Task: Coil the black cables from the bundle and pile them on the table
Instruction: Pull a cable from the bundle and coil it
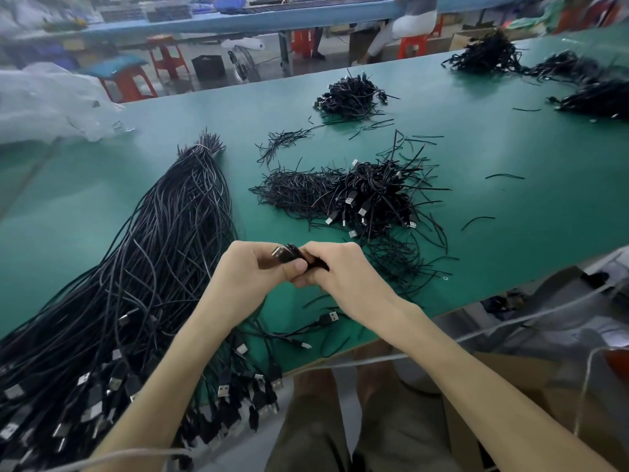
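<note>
A long bundle of black cables (163, 240) with silver USB plugs lies across the left of the green table (510, 199), its plug ends hanging over the near edge. My left hand (252, 270) and my right hand (337, 270) meet above the table's near edge. Together they grip one small coiled black cable (296, 255) whose USB plug sticks out between the thumbs. Just beyond my hands sits a pile of coiled cables (371, 199). Beside it lies a heap of short black ties (292, 192).
More cable piles lie further back (350, 97) and at the far right (490, 54). Loose cables (320, 320) sit under my right wrist. A white plastic bag (51, 103) covers the table's left end. Red stools (129, 83) and a seated person are beyond the table.
</note>
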`<action>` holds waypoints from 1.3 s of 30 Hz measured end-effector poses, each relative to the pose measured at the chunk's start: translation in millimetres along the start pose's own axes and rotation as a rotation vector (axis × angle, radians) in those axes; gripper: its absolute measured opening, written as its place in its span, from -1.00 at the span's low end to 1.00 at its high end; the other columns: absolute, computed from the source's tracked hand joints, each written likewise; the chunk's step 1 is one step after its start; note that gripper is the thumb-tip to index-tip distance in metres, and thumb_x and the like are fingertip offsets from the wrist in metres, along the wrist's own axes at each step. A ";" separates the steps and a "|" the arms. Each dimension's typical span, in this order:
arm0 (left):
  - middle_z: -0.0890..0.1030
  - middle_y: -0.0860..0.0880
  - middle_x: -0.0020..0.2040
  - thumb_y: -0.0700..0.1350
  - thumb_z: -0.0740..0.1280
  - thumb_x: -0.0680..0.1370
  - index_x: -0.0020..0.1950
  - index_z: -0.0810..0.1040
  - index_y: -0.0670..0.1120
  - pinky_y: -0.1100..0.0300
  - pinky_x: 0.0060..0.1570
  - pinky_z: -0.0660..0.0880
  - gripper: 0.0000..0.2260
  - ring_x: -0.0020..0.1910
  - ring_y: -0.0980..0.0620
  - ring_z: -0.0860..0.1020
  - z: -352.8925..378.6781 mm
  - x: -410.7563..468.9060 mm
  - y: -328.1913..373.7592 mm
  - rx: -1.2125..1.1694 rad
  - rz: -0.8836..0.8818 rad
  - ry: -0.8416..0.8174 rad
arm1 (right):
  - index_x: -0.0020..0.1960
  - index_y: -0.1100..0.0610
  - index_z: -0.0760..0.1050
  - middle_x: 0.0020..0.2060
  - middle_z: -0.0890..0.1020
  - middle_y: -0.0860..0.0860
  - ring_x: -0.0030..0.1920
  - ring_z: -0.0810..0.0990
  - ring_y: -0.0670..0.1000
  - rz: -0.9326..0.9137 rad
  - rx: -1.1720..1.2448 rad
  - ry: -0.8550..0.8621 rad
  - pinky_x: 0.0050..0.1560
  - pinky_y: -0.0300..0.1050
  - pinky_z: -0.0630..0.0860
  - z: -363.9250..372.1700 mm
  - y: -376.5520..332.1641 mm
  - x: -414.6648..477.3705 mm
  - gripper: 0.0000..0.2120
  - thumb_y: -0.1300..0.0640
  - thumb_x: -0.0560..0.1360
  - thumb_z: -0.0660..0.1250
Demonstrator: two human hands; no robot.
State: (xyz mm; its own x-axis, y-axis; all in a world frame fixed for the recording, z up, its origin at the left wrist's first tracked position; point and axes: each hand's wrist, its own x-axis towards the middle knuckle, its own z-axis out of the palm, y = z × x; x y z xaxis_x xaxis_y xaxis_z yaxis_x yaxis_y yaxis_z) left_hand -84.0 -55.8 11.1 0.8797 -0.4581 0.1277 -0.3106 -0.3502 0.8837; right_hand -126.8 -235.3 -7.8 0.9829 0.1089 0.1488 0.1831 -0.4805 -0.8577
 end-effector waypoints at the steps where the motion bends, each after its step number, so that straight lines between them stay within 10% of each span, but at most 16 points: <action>1: 0.74 -0.02 -0.22 -0.07 0.54 0.50 -0.14 0.76 0.07 -0.05 -0.05 0.58 -0.96 -0.20 0.00 0.66 0.2 2.6 -1.2 0.002 -0.011 -0.004 | -0.05 0.18 0.61 -0.17 0.72 0.03 -0.09 0.67 0.03 0.001 -0.029 0.000 -0.03 -0.02 0.55 -2.8 0.4 1.4 -0.91 0.31 0.47 0.38; 16: 0.73 0.13 -0.21 0.02 0.48 0.55 0.03 0.56 -0.03 0.27 -0.20 0.52 -0.82 -0.35 0.10 0.68 9.2 -6.8 -17.8 0.113 -0.219 0.076 | 0.15 0.09 0.50 -0.09 0.45 -0.08 0.05 0.52 0.03 -0.168 -0.704 -0.085 -0.03 -0.03 0.51 2.1 13.1 -6.0 -0.75 0.36 0.55 0.35; 28: 0.50 0.00 -0.24 0.24 0.04 0.63 -0.01 0.51 -0.17 0.28 -0.28 0.35 -0.49 -0.36 0.15 0.38 13.7 15.5 -8.7 0.484 -0.107 -0.384 | 0.14 0.08 0.43 0.01 0.48 -0.04 0.07 0.46 -0.01 -0.262 -0.836 -0.097 -0.04 -0.12 0.52 -3.1 18.8 -9.5 -0.72 0.37 0.53 0.35; 35: 0.61 -0.02 -0.10 0.14 0.04 0.72 -0.04 0.44 0.02 -0.01 -0.02 0.51 -0.69 -0.10 -0.08 0.57 28.7 22.7 -23.8 0.512 -0.067 -0.299 | 0.20 0.15 0.41 0.07 0.49 0.02 0.14 0.48 0.02 -0.202 -0.823 -0.021 -0.07 -0.09 0.54 -22.8 28.1 -11.4 -0.87 0.15 0.71 0.16; 39: 0.53 0.08 -0.16 0.02 0.06 0.75 0.00 0.50 0.05 0.18 -0.10 0.44 -0.73 -0.18 0.09 0.51 35.7 33.4 -19.6 0.467 -0.012 -0.432 | 0.17 0.13 0.40 0.07 0.49 0.00 0.14 0.44 0.02 -0.229 -0.865 -0.007 -0.06 -0.11 0.48 -29.3 30.9 -13.8 -0.85 0.21 0.67 0.10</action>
State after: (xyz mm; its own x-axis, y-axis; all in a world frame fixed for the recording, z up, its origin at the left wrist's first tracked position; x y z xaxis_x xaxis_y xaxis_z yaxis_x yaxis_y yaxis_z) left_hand -61.4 -93.4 -18.0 0.6899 -0.7060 -0.1599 -0.5120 -0.6321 0.5817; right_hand -134.1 -277.2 -21.9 0.9204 0.2870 0.2654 0.3304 -0.9340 -0.1358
